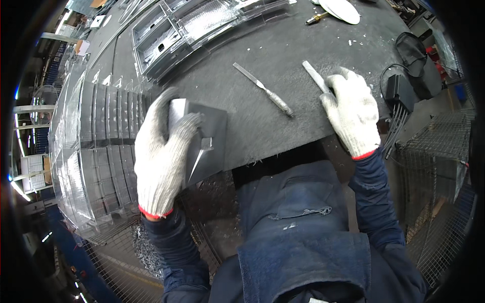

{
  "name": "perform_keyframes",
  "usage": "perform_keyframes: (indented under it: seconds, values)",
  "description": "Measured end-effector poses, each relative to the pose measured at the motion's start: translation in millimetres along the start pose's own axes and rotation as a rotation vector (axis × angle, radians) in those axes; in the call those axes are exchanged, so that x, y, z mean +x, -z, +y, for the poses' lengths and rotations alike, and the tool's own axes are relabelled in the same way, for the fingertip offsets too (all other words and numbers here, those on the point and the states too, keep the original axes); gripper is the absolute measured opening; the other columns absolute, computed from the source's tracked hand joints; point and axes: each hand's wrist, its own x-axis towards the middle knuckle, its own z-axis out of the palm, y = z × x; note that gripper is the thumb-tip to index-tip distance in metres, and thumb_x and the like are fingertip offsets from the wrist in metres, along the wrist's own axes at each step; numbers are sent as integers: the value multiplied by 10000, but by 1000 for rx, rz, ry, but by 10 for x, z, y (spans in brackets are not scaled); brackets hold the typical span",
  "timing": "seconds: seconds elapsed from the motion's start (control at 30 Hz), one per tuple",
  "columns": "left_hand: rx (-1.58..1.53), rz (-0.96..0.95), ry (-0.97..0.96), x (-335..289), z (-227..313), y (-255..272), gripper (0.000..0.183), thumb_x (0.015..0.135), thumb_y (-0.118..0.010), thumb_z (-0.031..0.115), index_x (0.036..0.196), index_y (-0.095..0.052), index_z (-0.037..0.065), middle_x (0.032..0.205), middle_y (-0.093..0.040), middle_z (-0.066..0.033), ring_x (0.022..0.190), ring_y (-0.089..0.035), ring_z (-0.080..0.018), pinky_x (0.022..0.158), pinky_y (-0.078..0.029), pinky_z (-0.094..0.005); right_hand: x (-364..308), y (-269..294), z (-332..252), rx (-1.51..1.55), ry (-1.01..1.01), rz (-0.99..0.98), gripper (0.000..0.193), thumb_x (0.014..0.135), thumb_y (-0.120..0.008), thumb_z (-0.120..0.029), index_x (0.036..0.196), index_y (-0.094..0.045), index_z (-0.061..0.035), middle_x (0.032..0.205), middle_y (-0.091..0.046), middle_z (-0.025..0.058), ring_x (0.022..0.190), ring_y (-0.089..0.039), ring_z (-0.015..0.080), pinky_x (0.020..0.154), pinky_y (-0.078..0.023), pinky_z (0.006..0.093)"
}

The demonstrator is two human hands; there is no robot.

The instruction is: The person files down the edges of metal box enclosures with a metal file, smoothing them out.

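My left hand (pixel 160 156), in a white knit glove with a red cuff, grips a smooth grey box-shaped part (pixel 214 126) at the table's front edge. Its thumb lies across the part's top, next to a small square opening. My right hand (pixel 353 108), gloved the same way, is closed round the handle of a flat file (pixel 314 76) whose pale blade points away to the upper left. Its handle is mostly hidden by the glove. Between the two hands, a second file (pixel 262 90) with a wrapped-looking handle lies on the dark table (pixel 268 136).
Stacked grey parts in clear plastic (pixel 103 151) stand at the left. A large grey moulded tray (pixel 187 30) lies at the back. Beyond it to the right are a white disc (pixel 343 10) and a brass fitting (pixel 316 19). A black box with a cable (pixel 399 93) hangs at the right edge.
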Motion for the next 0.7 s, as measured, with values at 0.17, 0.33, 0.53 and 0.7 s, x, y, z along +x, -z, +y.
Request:
perform_keyframes:
  seconds: [0.17,0.33,0.53,0.7]
  values:
    - [172,-78,-73,81,-4,-50,596,1031,-788,262,1532,-662,-36,1311,-772,-197,1190,-735,-243,1080,-576,-386,-4,-31,-113,167,-31,-116,307,891,-804,-46,1181,-730,-114,1088,-738,99,1081,-720,342,942,-587,476]
    - [116,-65,-36,75,-26,-64,599,1026,-792,264,1534,-666,-28,1327,-771,-193,1192,-736,-240,1080,-577,-386,-65,150,-286,351,-63,-37,255,913,-788,9,1156,-781,-68,1045,-772,126,967,-764,328,886,-618,437]
    - [195,-55,-37,21,40,-170,578,1053,-780,196,1566,-643,-34,1417,-734,-177,1278,-702,-221,1125,-550,-375,-206,262,-957,840,167,-144,326,901,-826,-29,1213,-799,-121,1073,-779,83,874,-780,278,759,-649,395]
    - [141,-89,2,15,84,-151,580,1062,-781,196,1577,-637,-31,1441,-733,-180,1290,-698,-230,1148,-543,-379,-118,2,-1338,895,222,-81,288,926,-811,-85,1209,-788,-131,1060,-741,66,827,-754,269,718,-630,410]
